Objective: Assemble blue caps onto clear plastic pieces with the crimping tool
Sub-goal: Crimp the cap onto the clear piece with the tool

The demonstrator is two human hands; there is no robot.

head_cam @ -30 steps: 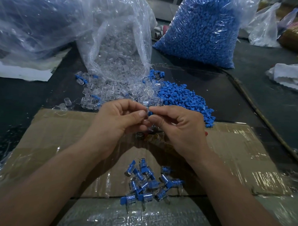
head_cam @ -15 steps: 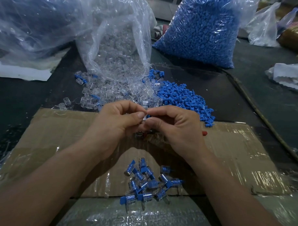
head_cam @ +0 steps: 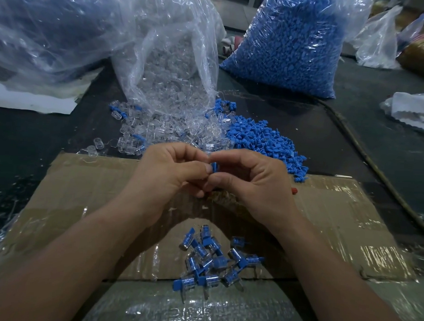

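My left hand [head_cam: 168, 173] and my right hand [head_cam: 251, 179] meet fingertip to fingertip above the cardboard sheet [head_cam: 84, 194]. Between the thumbs and forefingers they pinch a small blue cap [head_cam: 215, 167]; any clear piece there is mostly hidden by the fingers. Behind the hands lie a loose heap of clear plastic pieces [head_cam: 164, 130] and a heap of blue caps [head_cam: 262, 140]. Several joined blue-and-clear pieces [head_cam: 210, 261] lie in a small pile on the cardboard near me. A red tip [head_cam: 294, 190] pokes out from behind my right hand; the rest of that object is hidden.
An open bag of clear pieces [head_cam: 171, 63] and a full bag of blue caps [head_cam: 289, 43] stand at the back. A large crumpled plastic bag [head_cam: 54, 27] fills the back left. White cloth [head_cam: 414, 109] lies at the right. A thin stick [head_cam: 379, 171] runs diagonally at the right.
Both hands have stayed in place; the fingertips have shifted slightly and more of the blue cap shows between them now.
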